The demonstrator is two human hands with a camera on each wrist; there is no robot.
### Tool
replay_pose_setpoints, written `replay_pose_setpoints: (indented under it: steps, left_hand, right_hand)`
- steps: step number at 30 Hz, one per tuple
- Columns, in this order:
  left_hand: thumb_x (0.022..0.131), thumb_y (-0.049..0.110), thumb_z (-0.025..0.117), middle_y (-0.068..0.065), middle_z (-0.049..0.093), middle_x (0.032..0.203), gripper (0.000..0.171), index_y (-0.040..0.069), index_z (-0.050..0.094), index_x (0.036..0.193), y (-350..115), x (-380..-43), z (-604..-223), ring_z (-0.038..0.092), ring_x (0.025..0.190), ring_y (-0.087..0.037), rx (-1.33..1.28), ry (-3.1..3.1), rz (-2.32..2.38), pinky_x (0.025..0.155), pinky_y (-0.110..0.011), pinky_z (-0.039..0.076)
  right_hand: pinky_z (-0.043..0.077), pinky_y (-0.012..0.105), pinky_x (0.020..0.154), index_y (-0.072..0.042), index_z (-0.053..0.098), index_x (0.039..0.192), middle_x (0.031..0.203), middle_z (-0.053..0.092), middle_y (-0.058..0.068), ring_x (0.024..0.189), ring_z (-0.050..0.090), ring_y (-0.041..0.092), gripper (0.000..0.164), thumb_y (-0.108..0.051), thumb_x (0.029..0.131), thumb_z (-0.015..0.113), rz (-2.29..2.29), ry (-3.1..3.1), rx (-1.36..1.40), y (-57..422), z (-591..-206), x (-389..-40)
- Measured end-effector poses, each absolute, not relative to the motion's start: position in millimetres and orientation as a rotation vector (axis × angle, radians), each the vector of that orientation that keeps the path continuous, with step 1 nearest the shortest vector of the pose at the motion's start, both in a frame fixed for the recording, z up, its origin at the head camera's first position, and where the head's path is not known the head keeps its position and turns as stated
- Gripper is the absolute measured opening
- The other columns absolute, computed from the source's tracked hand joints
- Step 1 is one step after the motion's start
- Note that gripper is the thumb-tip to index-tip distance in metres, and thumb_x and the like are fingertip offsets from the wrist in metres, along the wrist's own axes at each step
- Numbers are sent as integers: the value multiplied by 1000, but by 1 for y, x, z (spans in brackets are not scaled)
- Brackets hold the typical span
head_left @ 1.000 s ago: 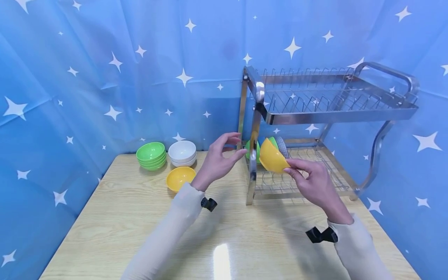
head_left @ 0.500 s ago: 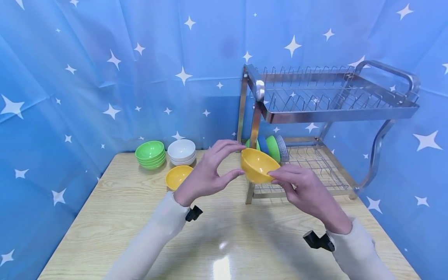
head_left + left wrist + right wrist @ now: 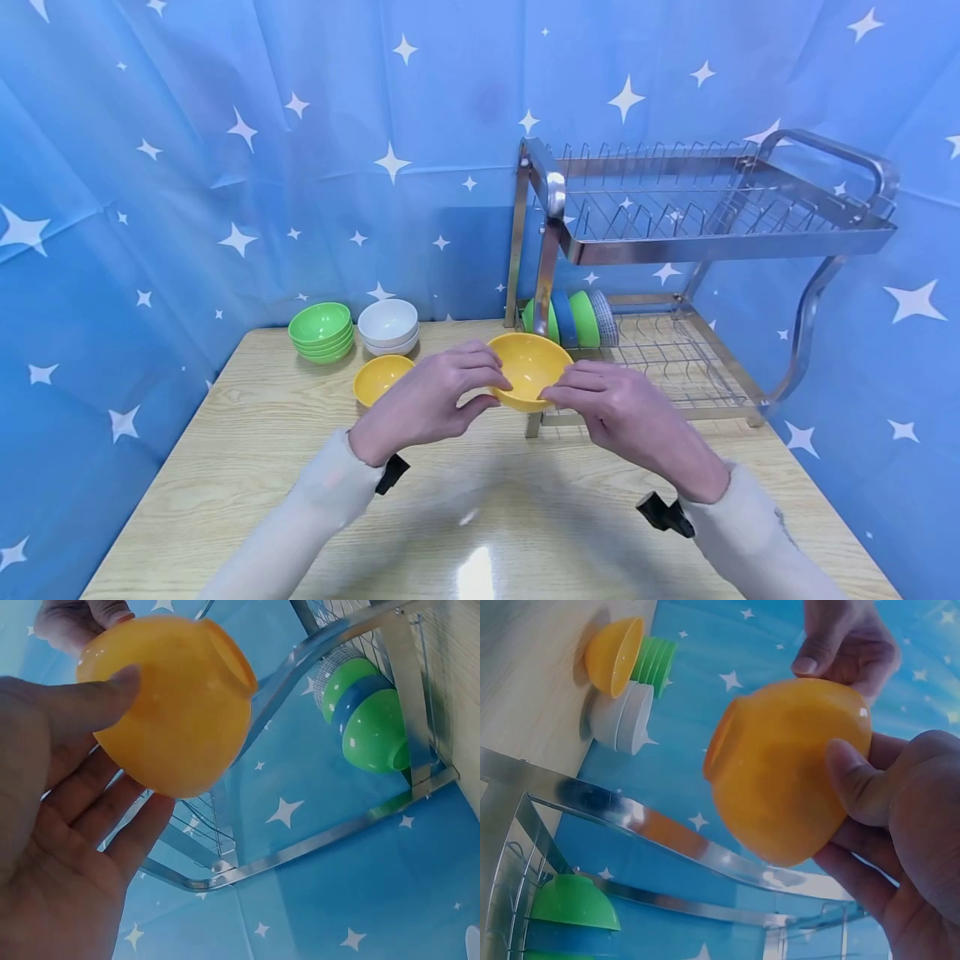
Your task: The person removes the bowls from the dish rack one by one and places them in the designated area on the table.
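Held bowl (image 3: 531, 367): yellow. Bowl stacks: left stack (image 3: 322, 335), green; right stack (image 3: 388, 325), white. Dish rack (image 3: 735, 248): silver. Curtain (image 3: 465, 75): blue, white four-pointed stars (image 3: 391, 162). Tabletop (image 3: 217, 475): pale wood grain.

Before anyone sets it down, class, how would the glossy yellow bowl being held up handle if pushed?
The glossy yellow bowl is probably stiff, as its rim looks round while held. It may be slippery, since its smooth wall shines. Pushed high, it could tip, because its foot is narrower than its rim.
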State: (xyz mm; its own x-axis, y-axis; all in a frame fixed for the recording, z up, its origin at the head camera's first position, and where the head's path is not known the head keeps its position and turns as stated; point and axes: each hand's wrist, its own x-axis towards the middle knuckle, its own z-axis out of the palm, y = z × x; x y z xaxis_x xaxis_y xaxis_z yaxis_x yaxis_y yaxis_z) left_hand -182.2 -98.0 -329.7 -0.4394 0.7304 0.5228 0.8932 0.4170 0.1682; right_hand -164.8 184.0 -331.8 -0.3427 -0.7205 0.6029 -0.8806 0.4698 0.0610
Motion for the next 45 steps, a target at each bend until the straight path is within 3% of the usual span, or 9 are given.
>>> replay_pose_setpoints:
  steps: [4,13,19,21,26,33,39,45]
  left_hand:
    - [86,10,83,3,74,104,20,13,78,105,-102,-180,-329,69,99,-10,-1388,-2327,-595,97,-25,57]
    - [84,10,85,2,76,102,22,12,79,104,-106,-184,-330,72,98,-10,-1392,-2221,-580,97,-24,58]
    - [82,9,86,2,75,96,21,11,79,103,-112,-185,-329,70,87,-9,-1354,-2194,-561,89,-23,60]
    - [82,9,86,2,75,94,20,11,80,102,-114,-186,-330,69,85,-9,-1342,-2201,-558,85,-22,60]
    - [82,8,86,2,76,91,18,11,81,99,-121,-189,-336,71,85,-11,-1284,-2198,-540,82,-25,61]
    - [78,7,88,2,77,85,16,10,81,93,-142,-202,-345,70,79,-14,-1138,-2171,-549,75,-29,60]
    - [77,8,90,0,78,86,18,10,82,93,-163,-215,-355,71,78,-16,-1013,-2234,-543,74,-33,60]
    - [77,5,89,-4,77,85,17,8,82,93,-184,-226,-369,69,76,-19,-915,-2300,-558,72,-35,58]
  right_hand:
    - [63,33,83,-13,81,104,102,77,-2,98,73,17,38,15,79,75,380,-2177,1328,183,-332,-165]
    - [61,29,88,-15,77,112,109,75,-4,104,70,14,35,5,83,79,505,-2190,1348,182,-334,-170]
    - [50,16,104,-14,76,118,116,75,-1,112,69,17,22,-19,98,71,672,-2180,1317,179,-336,-179]
    - [48,14,105,-12,75,119,118,75,2,113,69,19,23,-17,97,72,740,-2164,1299,178,-338,-182]
    - [45,14,108,-9,73,122,123,74,5,117,67,22,42,3,82,82,867,-2176,1142,177,-343,-186]
    - [46,25,113,-8,70,128,130,72,7,124,66,25,44,-3,86,81,937,-2189,924,175,-348,-196]
    - [56,34,99,-8,66,133,132,71,8,110,71,26,47,-6,89,79,1018,-2192,743,173,-354,-205]
    - [58,41,98,-8,57,143,138,65,13,118,68,28,57,-11,91,78,1217,-2256,619,168,-357,-216]
